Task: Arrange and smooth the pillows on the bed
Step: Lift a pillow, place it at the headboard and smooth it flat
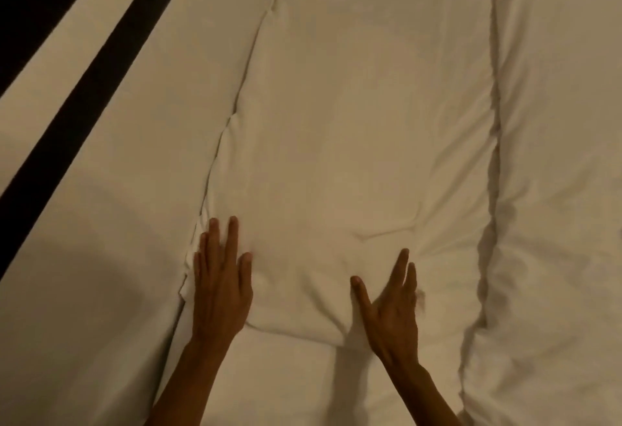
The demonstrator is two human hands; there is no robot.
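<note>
A white pillow [336, 129] lies flat in the middle of the bed, long side running away from me. My left hand [220, 277] lies flat, fingers straight, on the pillow's near left corner, where the fabric bunches into small folds. My right hand [390, 304] is at the near right part of the pillow, fingers straight and thumb spread, touching the cloth beside a shallow crease [387, 230]. Neither hand grips anything.
A second white pillow or duvet fold [555, 173] runs along the right. White sheet [286, 382] shows below the pillow. On the left lies a pale padded surface [117, 173], with a dark stripe [84, 96] running diagonally at the upper left.
</note>
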